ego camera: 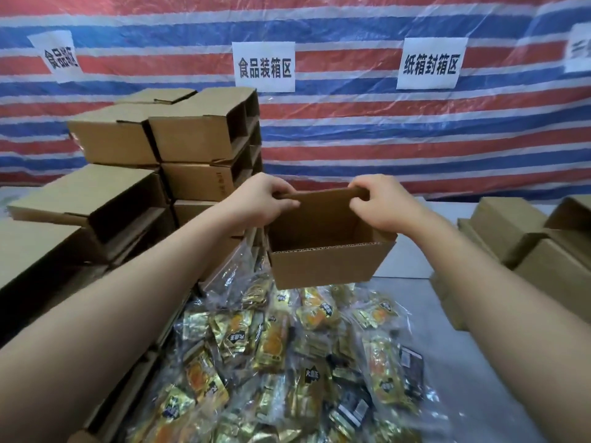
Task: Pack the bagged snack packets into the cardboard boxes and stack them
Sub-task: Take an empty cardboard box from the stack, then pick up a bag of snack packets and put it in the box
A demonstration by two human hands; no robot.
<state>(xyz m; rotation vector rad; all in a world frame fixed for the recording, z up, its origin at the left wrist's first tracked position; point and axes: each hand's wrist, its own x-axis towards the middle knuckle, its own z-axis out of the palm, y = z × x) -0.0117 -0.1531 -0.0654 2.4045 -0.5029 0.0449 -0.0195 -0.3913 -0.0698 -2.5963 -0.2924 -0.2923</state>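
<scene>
I'm pinching an empty box's (323, 251) far flap with both hands (265, 199) (383, 204); stack (179, 145) growing, snack bags (287, 362) left unpacked.

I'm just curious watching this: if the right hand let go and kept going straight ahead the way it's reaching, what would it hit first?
Probably the striped tarp wall. The right hand pinches the far flap of the open box, reaching away from the person. Beyond it only bare table shows, though depth is hard to judge.

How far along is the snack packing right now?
Done: a stack of boxes stands at left. In hand: the left hand and right hand pinch the far flap of an empty open box. Left: the pile of bagged snack packets remains unpacked.
</scene>
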